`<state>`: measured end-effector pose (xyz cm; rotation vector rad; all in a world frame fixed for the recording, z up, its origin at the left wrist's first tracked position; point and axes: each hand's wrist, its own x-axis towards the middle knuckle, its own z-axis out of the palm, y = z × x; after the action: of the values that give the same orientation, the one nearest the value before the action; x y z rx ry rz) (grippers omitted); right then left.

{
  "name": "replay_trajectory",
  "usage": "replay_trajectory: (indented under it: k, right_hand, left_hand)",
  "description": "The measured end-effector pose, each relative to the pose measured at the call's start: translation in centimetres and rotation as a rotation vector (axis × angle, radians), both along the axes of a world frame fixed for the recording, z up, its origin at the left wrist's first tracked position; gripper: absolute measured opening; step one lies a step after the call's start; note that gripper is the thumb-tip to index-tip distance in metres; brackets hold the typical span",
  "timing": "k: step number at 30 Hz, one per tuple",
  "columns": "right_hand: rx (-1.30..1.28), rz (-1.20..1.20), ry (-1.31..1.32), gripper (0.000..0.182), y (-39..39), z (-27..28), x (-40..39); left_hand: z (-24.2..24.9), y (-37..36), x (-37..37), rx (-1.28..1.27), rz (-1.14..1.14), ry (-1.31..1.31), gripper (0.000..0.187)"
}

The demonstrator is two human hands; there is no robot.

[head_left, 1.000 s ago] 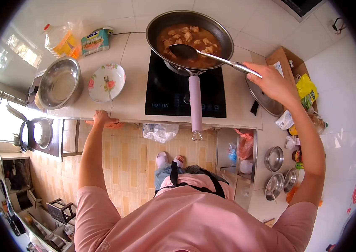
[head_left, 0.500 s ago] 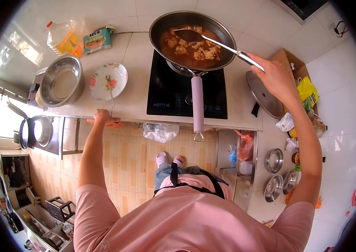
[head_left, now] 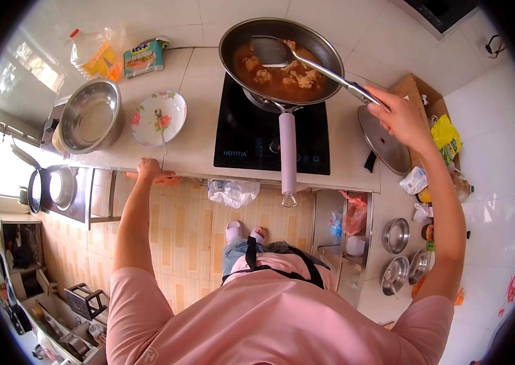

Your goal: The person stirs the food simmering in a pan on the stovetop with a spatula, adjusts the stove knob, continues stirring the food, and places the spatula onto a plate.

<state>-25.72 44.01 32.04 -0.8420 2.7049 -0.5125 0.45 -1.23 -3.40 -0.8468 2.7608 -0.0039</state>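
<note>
My right hand [head_left: 398, 115] is closed round the handle of a metal spatula [head_left: 330, 74], whose blade lies in the wok among the food. Brown sauce and several pieces of food [head_left: 304, 79] fill the bottom of the wok [head_left: 231, 61]. The wok rests on a black induction cooktop [head_left: 239, 134], its pinkish handle pointing towards me. At the counter's front edge, my left hand [head_left: 152, 171] rests with the thumb spread and nothing visible in it. Just beyond that hand is a flowered plate [head_left: 174, 115] with a small utensil on it.
A steel bowl [head_left: 91, 117], an oil bottle [head_left: 93, 55] and a green packet [head_left: 144, 58] are on the left. To the right lie a round lid [head_left: 385, 137], a cardboard box [head_left: 412, 91] and small metal bowls [head_left: 396, 235]. An open drawer [head_left: 340, 213] is below the counter.
The spatula blade has shifted in the wok, with more of it showing at the left. My right hand has moved slightly right and down. The left hand stays at the counter edge.
</note>
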Motion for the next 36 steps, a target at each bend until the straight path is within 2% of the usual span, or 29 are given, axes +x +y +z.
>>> replay_trajectory:
  k: [2, 5, 12, 15, 18, 21, 23, 26, 27, 30, 33, 36]
  right_hand:
    - [-0.044, -0.087, -0.287, 0.037, 0.3, -0.5, -0.7]
    - [-0.085, -0.101, -0.378, 0.036, 0.3, -3.0, -0.5]
    - [-0.114, -0.129, -0.647, 0.032, 1.0, -5.2, -1.5]
    - [-0.205, -0.23, -0.97, 0.032, 1.1, -5.5, -2.0]
    - [-0.377, -0.248, -1.18, 0.035, 1.8, -7.0, -1.6]
    - [-0.522, -0.222, -1.33, 0.038, 2.3, -9.4, -0.5]
    - [-0.609, -0.211, -1.408, 0.04, 2.4, -10.5, 0.3]
    - [-0.668, -0.222, -1.42, 0.04, 2.2, -11.6, 0.8]
    - [-0.639, -0.218, -1.352, 0.04, 2.0, -11.6, 1.0]
    - [-0.534, -0.264, -1.012, 0.038, 1.6, -10.4, 1.9]
    - [-0.439, -0.163, -0.626, 0.036, 2.0, -10.2, 1.3]
    - [-0.346, -0.191, -0.254, 0.034, 1.9, -9.2, 1.8]
  left_hand:
    - [-0.4, -0.2, 0.2, -0.054, -0.018, 0.05, 0.072]
    - [0.7, -0.1, -0.8, 0.087, 0.066, -0.12, 0.072]
    - [1.4, 0.2, -0.7, 0.107, 0.068, -0.088, 0.069]
    - [1.6, 0.3, -0.7, 0.115, 0.074, -0.095, 0.069]
    - [2.3, 0.6, -0.8, 0.167, 0.114, -0.132, 0.075]
    - [2.7, 0.6, -1.1, 0.233, 0.175, -0.239, 0.087]
    - [2.2, 0.3, -1.0, 0.223, 0.161, -0.233, 0.088]
    - [3.1, 0.9, -1.0, 0.243, 0.172, -0.219, 0.09]
    - [2.8, 0.7, -1.0, 0.241, 0.167, -0.235, 0.091]
    - [2.5, 0.3, -1.2, 0.244, 0.162, -0.268, 0.092]
    - [2.7, 0.6, -1.3, 0.256, 0.177, -0.276, 0.093]
    - [2.3, 0.3, -1.3, 0.25, 0.174, -0.293, 0.093]
